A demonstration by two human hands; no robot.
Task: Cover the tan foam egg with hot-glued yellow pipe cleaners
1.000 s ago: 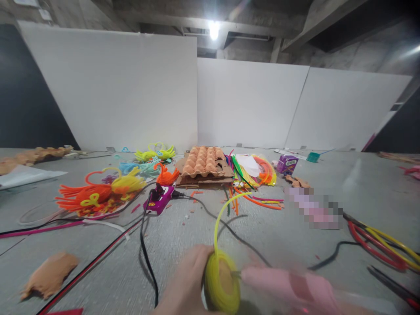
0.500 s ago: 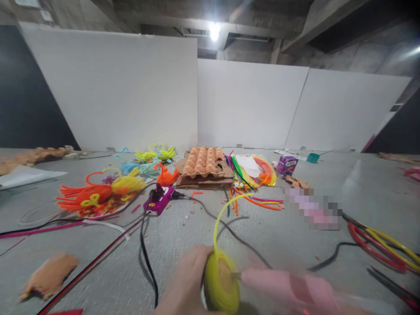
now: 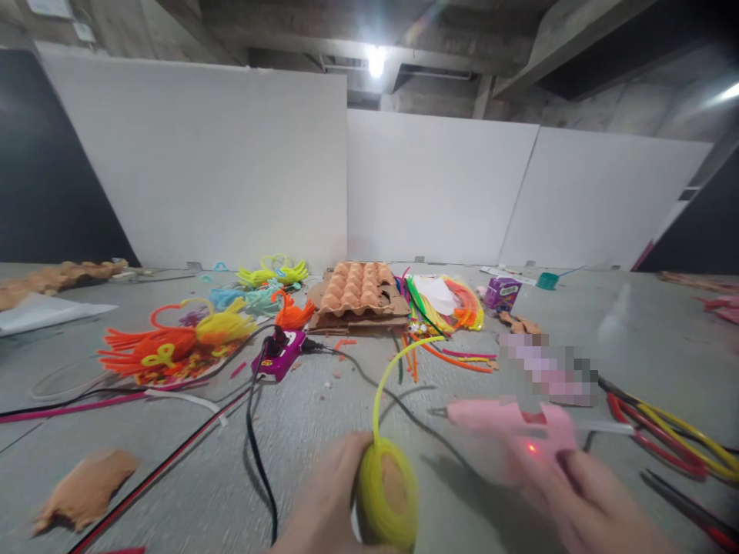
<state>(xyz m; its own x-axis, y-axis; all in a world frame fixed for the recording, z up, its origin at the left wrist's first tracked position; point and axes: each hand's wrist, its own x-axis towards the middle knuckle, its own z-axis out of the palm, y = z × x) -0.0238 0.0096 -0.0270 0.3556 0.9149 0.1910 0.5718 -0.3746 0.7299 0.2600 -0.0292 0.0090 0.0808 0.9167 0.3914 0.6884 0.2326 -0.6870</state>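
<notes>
Left hand (image 3: pixel 326 492) clenched around yellow pipe-cleaner coil (image 3: pixel 372 500) on tan disc (image 3: pixel 396 485), 6 o'clock; right hand (image 3: pixel 589 500) wrapped around pink hot glue gun (image 3: pixel 508 419), 4 o'clock, nozzle pointing left, apart from coil. Purple carton (image 3: pixel 502 294), 3 o'clock, label unreadable.

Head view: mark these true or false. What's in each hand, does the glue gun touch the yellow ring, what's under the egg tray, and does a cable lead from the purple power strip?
The left hand holds a yellow pipe-cleaner ring: true.
The right hand holds a pink hot glue gun: true.
The nozzle touches the ring: false, it is apart from the ring.
The egg tray lies directly on the floor: false, it lies on flattened cardboard.
A black cable leads from the purple power strip: true.
</notes>
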